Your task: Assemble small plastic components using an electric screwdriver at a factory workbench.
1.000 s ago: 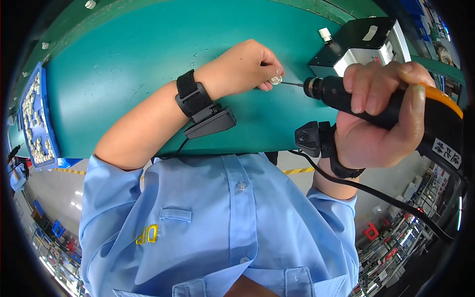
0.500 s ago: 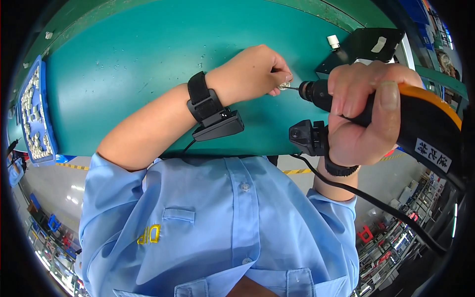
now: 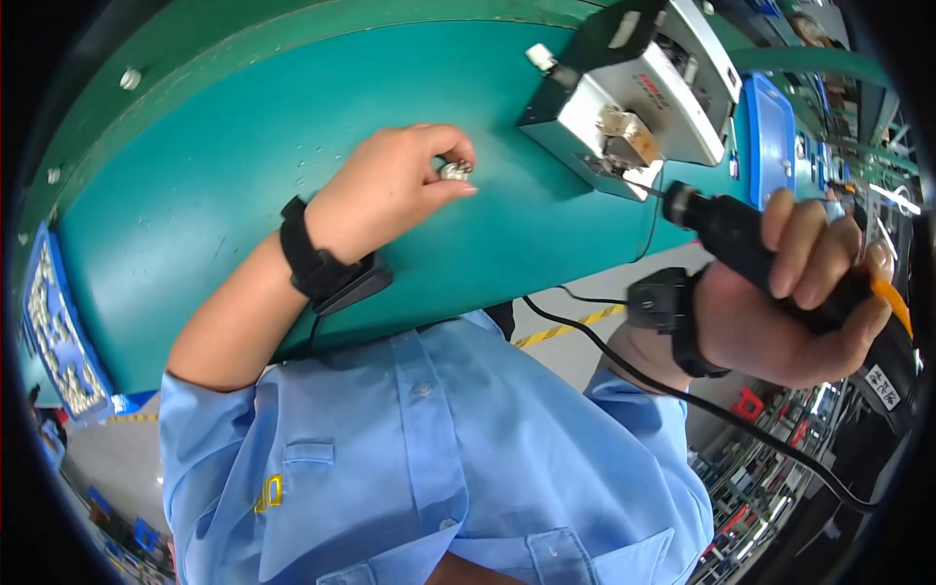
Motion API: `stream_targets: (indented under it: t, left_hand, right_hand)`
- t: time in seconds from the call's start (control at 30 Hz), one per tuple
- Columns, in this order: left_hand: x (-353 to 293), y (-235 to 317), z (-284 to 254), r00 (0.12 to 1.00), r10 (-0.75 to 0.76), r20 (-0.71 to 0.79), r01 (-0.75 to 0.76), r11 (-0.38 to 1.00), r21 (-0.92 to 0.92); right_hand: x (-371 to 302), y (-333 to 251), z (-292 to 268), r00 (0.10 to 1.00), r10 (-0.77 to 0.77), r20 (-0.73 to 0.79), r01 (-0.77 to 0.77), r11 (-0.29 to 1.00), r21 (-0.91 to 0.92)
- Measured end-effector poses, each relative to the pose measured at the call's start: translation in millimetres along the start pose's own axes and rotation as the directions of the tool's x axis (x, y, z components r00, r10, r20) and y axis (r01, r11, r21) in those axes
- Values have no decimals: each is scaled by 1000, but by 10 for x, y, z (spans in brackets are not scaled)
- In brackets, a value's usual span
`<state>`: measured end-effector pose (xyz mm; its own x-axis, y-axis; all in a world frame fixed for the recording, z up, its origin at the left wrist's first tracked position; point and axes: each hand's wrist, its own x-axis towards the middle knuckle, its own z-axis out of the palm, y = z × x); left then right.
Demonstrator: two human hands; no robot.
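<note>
My left hand pinches a small whitish round part between thumb and fingers, just above the green mat. Much of that part is hidden by the fingers, so its kind is unclear. Around a black and orange electric screwdriver my right hand is closed. Its thin bit points left and up, with the tip at the front of a black and white box-shaped machine, probably a screw feeder. Whether a screw sits on the bit is too small to tell.
A blue tray of small whitish parts stands at the left edge of the green table. Another blue tray is beyond the machine. A black cable runs below my right arm. A loose white piece lies at the far left.
The screwdriver bit has left the small part and swung right to the machine's front. My left hand still holds the part. The view has turned right, showing more of the machine.
</note>
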<state>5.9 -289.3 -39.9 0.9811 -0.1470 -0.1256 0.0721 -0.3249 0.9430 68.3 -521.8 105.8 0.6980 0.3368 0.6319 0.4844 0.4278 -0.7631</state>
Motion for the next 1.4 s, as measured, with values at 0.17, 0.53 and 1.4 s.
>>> stream_targets:
  t: [0.17, 0.53, 1.4]
  left_hand:
    - [-96, -18, 29, 989, 147, 2, -143, 960, 240]
    - [-136, -46, 89, 942, 332, -46, -302, 900, 313]
    - [-86, -222, 70, 975, 163, -150, -165, 986, 1]
  right_hand:
    - [-96, -12, -328, 979, -37, -202, 18, 995, -94]
    - [-82, 342, -233, 990, 55, -126, -69, 992, -107]
    - [-112, 690, 605, 959, 281, -17, -281, 959, 26]
